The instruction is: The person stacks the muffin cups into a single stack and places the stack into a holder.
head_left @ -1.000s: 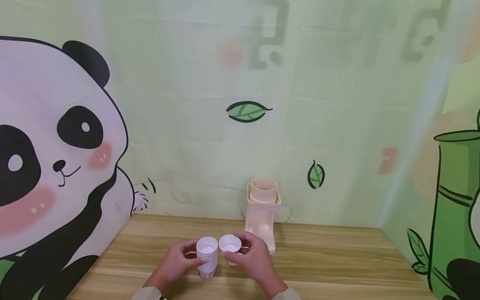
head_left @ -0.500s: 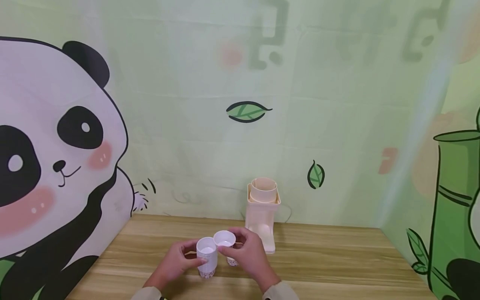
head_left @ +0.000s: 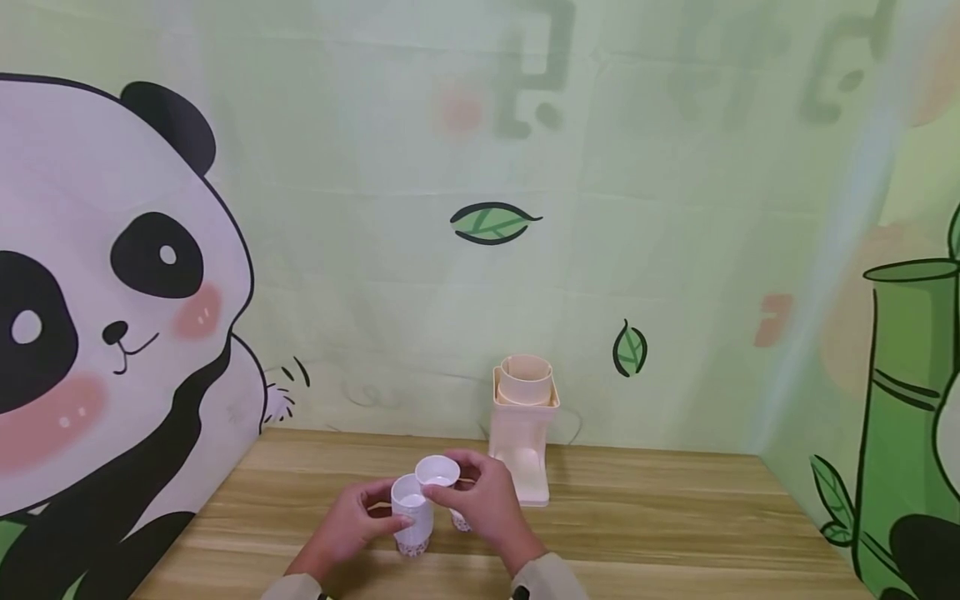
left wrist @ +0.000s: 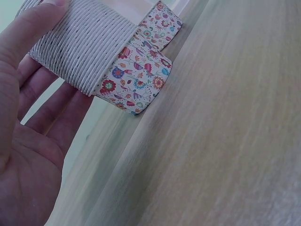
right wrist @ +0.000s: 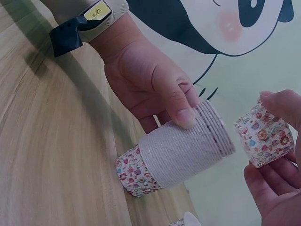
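My left hand grips a tall stack of white paper cups with a flower-patterned base, which stands on the table. In the left wrist view its many nested rims look like ribs above the pattern. With thumb and fingers my right hand pinches a floral paper cup. It hangs in the air just above the stack's top right side; in the right wrist view a gap shows between them. Another floral cup stands on the table behind, mostly hidden by my right hand.
A pale pink, boot-shaped holder with a round tube in its top stands behind my right hand. The wooden table ends at a green fabric backdrop printed with a panda and bamboo.
My right hand has moved left and slightly upward with its cup, from beside the stack to over its rim. The left hand and the stack have stayed in place.
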The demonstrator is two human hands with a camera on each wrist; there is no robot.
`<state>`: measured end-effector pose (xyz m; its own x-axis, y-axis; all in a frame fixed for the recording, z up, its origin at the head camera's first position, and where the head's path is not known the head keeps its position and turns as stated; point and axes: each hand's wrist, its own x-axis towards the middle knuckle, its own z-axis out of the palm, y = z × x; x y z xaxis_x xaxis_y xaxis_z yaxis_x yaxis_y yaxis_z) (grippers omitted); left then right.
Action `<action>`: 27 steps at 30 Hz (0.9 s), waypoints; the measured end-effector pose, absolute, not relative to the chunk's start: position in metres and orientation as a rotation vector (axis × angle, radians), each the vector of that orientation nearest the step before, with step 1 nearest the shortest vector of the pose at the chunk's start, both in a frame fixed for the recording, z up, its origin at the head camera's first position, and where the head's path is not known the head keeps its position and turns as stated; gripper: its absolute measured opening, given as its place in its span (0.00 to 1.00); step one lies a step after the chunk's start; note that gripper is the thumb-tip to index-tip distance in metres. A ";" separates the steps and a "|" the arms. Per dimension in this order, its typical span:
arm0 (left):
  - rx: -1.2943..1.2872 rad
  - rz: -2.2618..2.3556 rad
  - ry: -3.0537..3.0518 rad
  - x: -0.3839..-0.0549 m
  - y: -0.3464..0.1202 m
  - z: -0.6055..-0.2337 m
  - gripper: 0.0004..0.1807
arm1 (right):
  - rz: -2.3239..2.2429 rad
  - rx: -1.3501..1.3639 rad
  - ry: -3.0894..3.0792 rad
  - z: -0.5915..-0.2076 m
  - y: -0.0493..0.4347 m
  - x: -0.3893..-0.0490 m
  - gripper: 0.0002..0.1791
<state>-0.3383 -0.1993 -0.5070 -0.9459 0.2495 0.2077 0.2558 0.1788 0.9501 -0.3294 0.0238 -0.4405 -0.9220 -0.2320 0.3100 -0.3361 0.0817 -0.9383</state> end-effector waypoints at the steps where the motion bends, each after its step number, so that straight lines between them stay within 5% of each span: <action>1: -0.516 -1.940 -2.408 -0.339 -0.199 -0.507 0.29 | 1.997 0.589 -2.245 -0.440 0.023 -0.330 0.29; 12: -0.537 -1.946 -2.396 -0.341 -0.200 -0.510 0.29 | 2.066 0.639 -2.201 -0.415 0.011 -0.312 0.27; 27: -0.555 -1.939 -2.402 -0.340 -0.201 -0.508 0.27 | 2.073 0.672 -2.206 -0.447 -0.005 -0.337 0.29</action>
